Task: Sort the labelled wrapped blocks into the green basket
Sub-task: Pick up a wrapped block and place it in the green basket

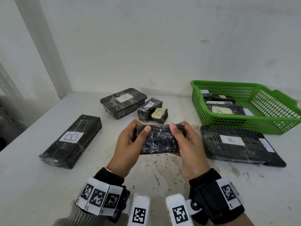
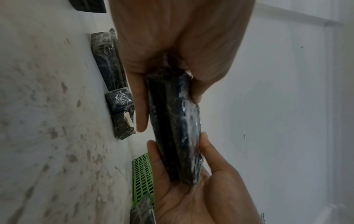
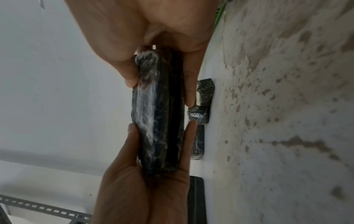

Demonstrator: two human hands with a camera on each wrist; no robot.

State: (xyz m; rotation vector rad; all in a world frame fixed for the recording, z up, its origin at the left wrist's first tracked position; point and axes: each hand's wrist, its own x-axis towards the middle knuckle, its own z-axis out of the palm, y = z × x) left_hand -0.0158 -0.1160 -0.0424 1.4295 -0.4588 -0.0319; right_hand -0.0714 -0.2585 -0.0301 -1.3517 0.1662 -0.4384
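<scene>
the white, stained table (image 1: 48, 185) carries everything, and the green basket (image 1: 263, 126) stands at its far right against the wall, already holding several wrapped blocks, one showing a b label (image 1: 219, 110) and another an a label. just in front of the basket lies a wide flat block marked b (image 1: 236, 144), touching or nearly touching the basket's near wall. on the left a long block marked b (image 1: 71, 141) lies at an angle, well apart from the rest. at the back centre sits a rounded block (image 1: 123, 102) with a label on top, and just beside it a small oblong block (image 1: 149, 108) touches a smaller cube (image 1: 159, 115) labelled c or similar. above the table's middle, both hands hold one dark wrapped block (image 1: 157, 140) off the surface; no label shows on its upper face. the left hand (image 1: 128, 147) clamps the block's left end, thumb on top and fingers curled beneath, and the right hand (image 1: 187, 147) clamps the right end the same way. the wrist views show each thumb pressed on one broad face and fingers on the opposite face.
</scene>
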